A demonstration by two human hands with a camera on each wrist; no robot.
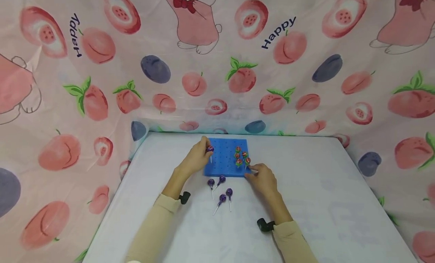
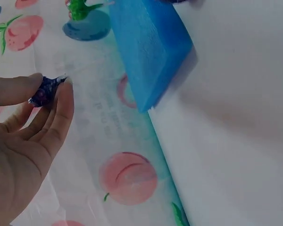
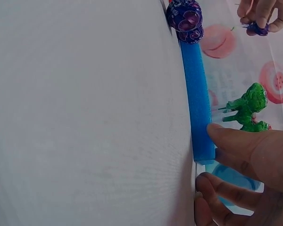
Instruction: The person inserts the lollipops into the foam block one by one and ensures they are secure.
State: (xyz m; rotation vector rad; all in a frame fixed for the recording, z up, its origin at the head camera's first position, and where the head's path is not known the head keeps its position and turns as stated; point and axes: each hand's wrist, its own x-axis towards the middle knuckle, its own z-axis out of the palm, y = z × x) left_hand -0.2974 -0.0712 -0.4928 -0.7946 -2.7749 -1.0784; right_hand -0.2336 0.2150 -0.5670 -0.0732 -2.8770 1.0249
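Note:
Above the left part of a blue foam board [image 1: 224, 169], my left hand [image 1: 196, 157] pinches a purple-wrapped lollipop [image 1: 210, 149] by its head between thumb and fingers. Its white stick points down toward the dotted top of the board. My right hand [image 1: 263, 179] holds the board's front right corner, the thumb [image 3: 221, 134] on the front edge and a finger along the right side. Several green-and-red wrapped lollipops [image 1: 238, 156] stand upright in the board's right part. In the right wrist view their green undersides [image 3: 255, 98] show beyond the thumb.
Several purple lollipops [image 1: 229, 192] lie loose on the white table [image 1: 316, 195], in front of the board and between my forearms. Behind the table's back edge hangs a pink fruit-print cloth [image 1: 204, 66], which also covers the sides.

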